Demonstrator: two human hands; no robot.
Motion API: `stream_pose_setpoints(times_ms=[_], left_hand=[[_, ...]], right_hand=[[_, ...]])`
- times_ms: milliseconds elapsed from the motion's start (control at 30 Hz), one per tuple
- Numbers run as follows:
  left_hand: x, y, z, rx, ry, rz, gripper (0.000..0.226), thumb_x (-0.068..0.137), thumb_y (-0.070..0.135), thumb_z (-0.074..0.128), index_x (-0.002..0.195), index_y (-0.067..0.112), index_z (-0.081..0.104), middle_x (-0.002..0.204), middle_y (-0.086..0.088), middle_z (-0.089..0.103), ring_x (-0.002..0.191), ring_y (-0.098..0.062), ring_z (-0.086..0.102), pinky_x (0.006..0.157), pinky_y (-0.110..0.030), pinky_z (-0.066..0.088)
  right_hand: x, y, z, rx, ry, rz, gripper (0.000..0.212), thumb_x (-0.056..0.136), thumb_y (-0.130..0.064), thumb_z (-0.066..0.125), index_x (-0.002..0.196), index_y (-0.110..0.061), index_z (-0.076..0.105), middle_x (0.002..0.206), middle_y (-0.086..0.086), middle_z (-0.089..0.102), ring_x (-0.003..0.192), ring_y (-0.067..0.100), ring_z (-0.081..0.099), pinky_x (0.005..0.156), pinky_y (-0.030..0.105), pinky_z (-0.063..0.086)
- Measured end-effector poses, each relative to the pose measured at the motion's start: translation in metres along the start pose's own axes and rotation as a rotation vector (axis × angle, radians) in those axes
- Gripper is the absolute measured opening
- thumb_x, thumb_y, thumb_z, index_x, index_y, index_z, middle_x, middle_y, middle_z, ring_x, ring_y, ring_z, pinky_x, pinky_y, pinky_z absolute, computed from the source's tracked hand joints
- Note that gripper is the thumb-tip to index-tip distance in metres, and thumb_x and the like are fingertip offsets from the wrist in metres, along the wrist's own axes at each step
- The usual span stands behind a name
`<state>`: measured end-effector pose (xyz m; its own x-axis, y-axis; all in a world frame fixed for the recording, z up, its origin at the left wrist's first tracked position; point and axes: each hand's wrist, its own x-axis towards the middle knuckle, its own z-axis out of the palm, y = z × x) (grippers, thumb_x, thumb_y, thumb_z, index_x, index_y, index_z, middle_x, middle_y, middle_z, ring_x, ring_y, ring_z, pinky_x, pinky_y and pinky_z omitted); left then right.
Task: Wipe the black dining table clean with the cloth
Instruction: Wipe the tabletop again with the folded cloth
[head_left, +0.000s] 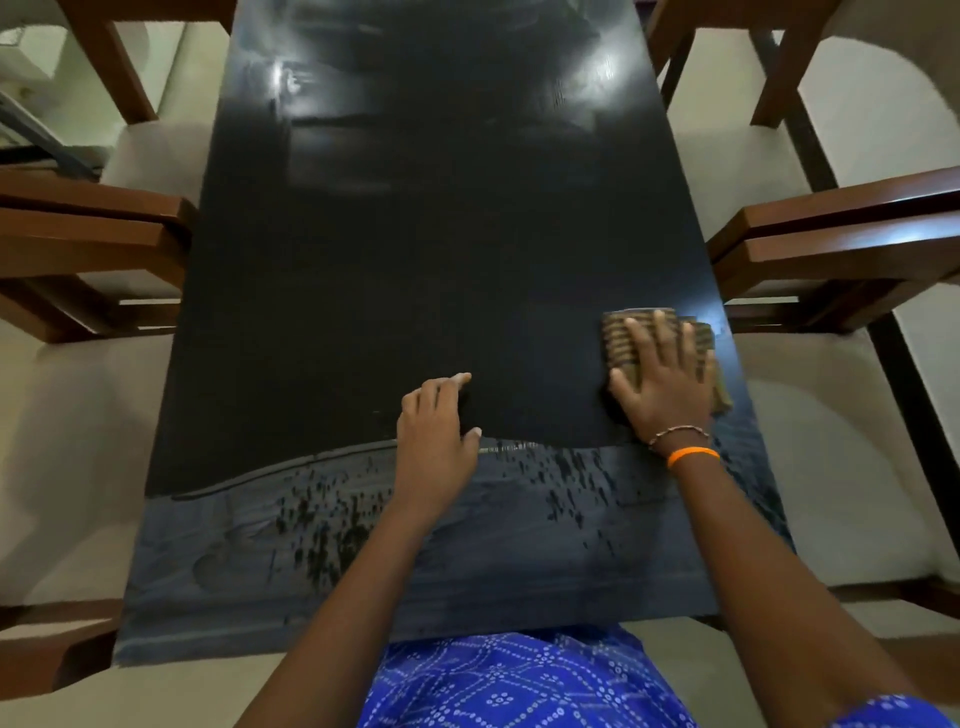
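- Cloth (623, 340): folded, brownish w/ stripes, lies flat on black table (415, 249) near its right edge, toward the near end.
- Right hand (662, 384) flat on top of cloth, fingers (662, 332) spread & straight, pressing it down; thin bracelet + orange band (693, 455) at wrist.
- Left hand (434, 431) rests on table mid-width, well apart from cloth; fingers loosely curled, tips touching surface, holding nothing.
- Near strip of table looks greyish w/ streaks & dark flecks; further part darker, w/ glare at far end.
- Wooden chairs (831, 244) w/ pale seats on both sides of table.
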<state>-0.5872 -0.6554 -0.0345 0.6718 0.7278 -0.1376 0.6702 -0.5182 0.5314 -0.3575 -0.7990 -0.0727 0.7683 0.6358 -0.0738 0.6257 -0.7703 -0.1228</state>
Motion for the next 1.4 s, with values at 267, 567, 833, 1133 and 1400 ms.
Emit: stream_pose_setpoints(times_ms=[267,567,833,1133,1400], left_hand=[[0.009,0.004,0.01,0.065,0.001,-0.045,0.063,0.081,0.022,0.065,0.137,0.018,0.037,0.131,-0.001,0.047,0.125,-0.023,0.033,0.107,-0.036,0.031],[-0.001,0.019,0.013,0.001,0.027,-0.002,0.051,0.078,0.005,0.065,0.126,0.011,0.051,0.123,-0.007,0.053,0.115,-0.024,0.046,0.101,-0.034,0.037],[-0.003,0.041,0.028,0.019,-0.067,0.013,0.058,0.077,0.015,0.071,0.13,0.016,0.046,0.126,-0.003,0.049,0.119,-0.021,0.04,0.101,-0.032,0.035],[-0.015,0.057,0.048,0.123,-0.176,0.106,0.07,0.077,0.028,0.072,0.136,0.017,0.036,0.128,-0.001,0.04,0.113,-0.022,0.036,0.099,-0.032,0.036],[-0.023,0.059,0.05,0.216,-0.125,0.204,0.062,0.082,0.028,0.066,0.135,0.01,0.039,0.131,-0.008,0.042,0.112,-0.026,0.039,0.101,-0.035,0.034]], right_hand=[[0.019,0.002,0.003,0.071,0.039,0.253,0.074,0.077,-0.046,0.033,0.148,-0.026,0.022,0.158,0.008,0.014,0.145,0.038,0.008,0.115,0.06,0.004],[0.033,-0.128,0.018,0.104,-0.115,-0.389,0.07,0.085,-0.047,0.045,0.148,-0.03,0.019,0.159,0.001,0.012,0.146,0.032,0.005,0.114,0.054,-0.003],[0.055,-0.018,0.003,0.085,-0.015,-0.274,0.073,0.077,-0.05,0.042,0.146,-0.034,0.026,0.157,-0.003,0.02,0.145,0.029,0.014,0.115,0.052,0.005],[0.049,0.059,0.0,0.095,0.016,0.095,0.07,0.086,-0.045,0.047,0.148,-0.031,0.018,0.16,0.003,0.011,0.146,0.032,0.008,0.116,0.053,0.013],[-0.062,0.069,0.0,0.044,0.01,0.132,0.071,0.082,-0.047,0.036,0.149,-0.029,0.019,0.159,0.005,0.014,0.146,0.033,0.011,0.116,0.052,0.012]])
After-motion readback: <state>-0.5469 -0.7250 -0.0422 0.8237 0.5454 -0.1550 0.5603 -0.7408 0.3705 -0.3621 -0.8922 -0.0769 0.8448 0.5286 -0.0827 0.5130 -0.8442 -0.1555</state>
